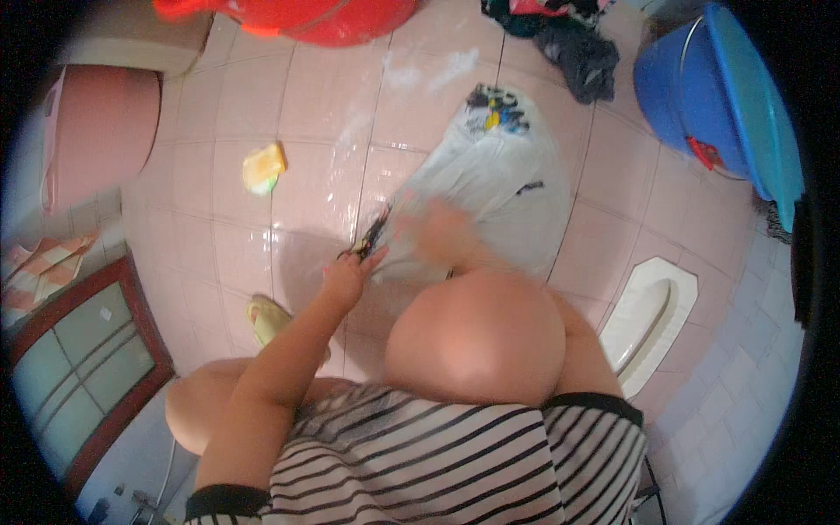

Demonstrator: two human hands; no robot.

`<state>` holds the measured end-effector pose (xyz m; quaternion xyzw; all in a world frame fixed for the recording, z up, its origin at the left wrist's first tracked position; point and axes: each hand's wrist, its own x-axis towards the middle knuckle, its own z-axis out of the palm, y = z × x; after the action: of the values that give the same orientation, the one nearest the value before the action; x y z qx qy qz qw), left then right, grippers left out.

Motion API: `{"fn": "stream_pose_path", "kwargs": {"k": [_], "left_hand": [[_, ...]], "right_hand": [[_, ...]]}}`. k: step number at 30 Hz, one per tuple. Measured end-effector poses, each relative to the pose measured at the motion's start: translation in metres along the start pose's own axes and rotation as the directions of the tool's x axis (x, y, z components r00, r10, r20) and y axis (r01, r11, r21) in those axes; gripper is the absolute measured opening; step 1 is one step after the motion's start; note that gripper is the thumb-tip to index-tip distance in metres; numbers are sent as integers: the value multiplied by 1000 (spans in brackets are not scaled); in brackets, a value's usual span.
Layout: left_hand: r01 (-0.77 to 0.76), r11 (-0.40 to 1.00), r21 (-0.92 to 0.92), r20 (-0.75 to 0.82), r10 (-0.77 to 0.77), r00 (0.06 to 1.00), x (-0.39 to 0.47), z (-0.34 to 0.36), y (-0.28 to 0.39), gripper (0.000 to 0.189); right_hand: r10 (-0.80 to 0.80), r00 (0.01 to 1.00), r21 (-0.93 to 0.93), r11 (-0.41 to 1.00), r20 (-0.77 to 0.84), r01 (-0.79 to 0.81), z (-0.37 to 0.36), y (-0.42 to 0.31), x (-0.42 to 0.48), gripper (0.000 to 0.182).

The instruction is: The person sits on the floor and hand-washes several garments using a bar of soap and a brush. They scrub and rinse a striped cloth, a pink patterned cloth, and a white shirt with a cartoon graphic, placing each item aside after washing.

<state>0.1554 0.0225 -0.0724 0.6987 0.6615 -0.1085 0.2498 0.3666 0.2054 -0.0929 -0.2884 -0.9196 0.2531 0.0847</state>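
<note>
A wet white garment (518, 177) with a dark, yellow and blue print lies spread on the pink floor tiles before me. At its left edge, my left hand (346, 279) pinches a dark-patterned part of the cloth. Over the garment's lower left part is my right hand (443, 230), blurred by motion, its fingers seemingly apart. Whether its palm touches the cloth cannot be made out. My bent knee (476, 335) hides the garment's near edge. Off to the left, a yellow and white soap-like piece (264, 168) rests on the tiles.
A red plastic basin (328, 20) stands at the top, near dark clothes (581, 56) on the floor. At right are a blue bucket (676, 85), a light-blue basin (755, 111) and a white squat toilet (650, 321). A pink bin-like container (111, 131) stands left.
</note>
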Motion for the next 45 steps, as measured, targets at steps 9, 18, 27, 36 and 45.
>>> {"fn": "stream_pose_path", "kwargs": {"k": [9,18,27,36,45], "left_hand": [[95,995,20,224,-97,970,10,-35,16,69],[107,994,26,310,-110,944,10,-39,13,69],[137,988,77,264,-153,952,-9,9,-10,69],[210,970,124,403,-243,882,7,-46,18,73],[227,971,81,322,-241,916,-3,-25,21,74]], "right_hand": [[463,874,199,879,-149,-433,-58,64,19,60],[571,759,-24,794,-314,-607,-78,141,-1,58],[-100,995,65,993,13,99,11,-23,9,53],[470,773,65,868,-426,-492,-54,97,33,58],[156,988,-137,979,17,-152,-31,79,14,50]]}}
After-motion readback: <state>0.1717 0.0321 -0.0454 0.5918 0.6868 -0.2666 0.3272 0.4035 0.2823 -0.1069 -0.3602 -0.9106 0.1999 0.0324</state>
